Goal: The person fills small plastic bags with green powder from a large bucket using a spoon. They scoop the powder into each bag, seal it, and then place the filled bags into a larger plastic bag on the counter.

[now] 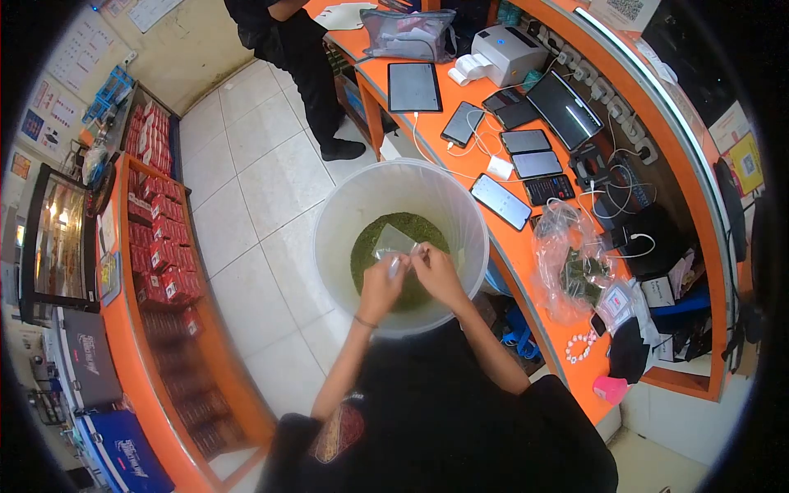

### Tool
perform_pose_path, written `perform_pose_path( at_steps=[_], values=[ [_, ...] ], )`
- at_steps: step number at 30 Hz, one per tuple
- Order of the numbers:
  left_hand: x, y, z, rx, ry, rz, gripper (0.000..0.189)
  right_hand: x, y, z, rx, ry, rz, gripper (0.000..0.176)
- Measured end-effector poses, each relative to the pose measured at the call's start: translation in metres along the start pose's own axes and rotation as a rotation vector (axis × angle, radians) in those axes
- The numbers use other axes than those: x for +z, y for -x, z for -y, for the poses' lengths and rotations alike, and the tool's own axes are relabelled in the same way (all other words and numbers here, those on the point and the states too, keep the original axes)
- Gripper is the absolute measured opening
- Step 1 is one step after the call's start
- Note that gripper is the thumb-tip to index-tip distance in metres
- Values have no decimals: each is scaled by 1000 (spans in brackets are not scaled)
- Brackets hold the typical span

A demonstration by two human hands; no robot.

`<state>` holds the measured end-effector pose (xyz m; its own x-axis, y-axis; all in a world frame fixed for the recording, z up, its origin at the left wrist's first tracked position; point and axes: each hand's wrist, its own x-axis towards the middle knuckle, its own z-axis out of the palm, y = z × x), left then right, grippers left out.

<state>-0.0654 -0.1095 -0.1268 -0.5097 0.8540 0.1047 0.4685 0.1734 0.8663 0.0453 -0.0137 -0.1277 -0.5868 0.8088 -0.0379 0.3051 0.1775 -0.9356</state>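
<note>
A large translucent white tub (333, 246) stands in front of me, with green flaky material (423, 226) in its bottom. Over it, my left hand (383, 287) and my right hand (436, 275) are close together, fingers pinched on the edge of a small clear plastic bag (394, 240). Whether the bag holds anything is hard to tell against the green below. Both hands are above the material, inside the tub's outline.
An orange counter (485, 218) at the right bears phones, a tablet (414, 87), a printer (509, 53), cables, plastic bags and a pink cup (610, 389). Another person (304, 74) stands beyond the tub. Shelves of red boxes (168, 238) line the left.
</note>
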Motion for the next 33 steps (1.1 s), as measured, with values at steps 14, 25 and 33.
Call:
perform_pose_path(
  at_steps=[14, 25, 33],
  values=[
    [-6, 6, 5, 108, -379, 3, 22, 16, 10, -29, -192, 336, -41, 20],
    [-18, -2, -22, -121, 27, -140, 14, 18, 9, 11, -244, -6, 14, 24],
    [-14, -2, -6, 36, -144, -146, 18, 11, -5, 4, -237, 64, -19, 22]
  ],
)
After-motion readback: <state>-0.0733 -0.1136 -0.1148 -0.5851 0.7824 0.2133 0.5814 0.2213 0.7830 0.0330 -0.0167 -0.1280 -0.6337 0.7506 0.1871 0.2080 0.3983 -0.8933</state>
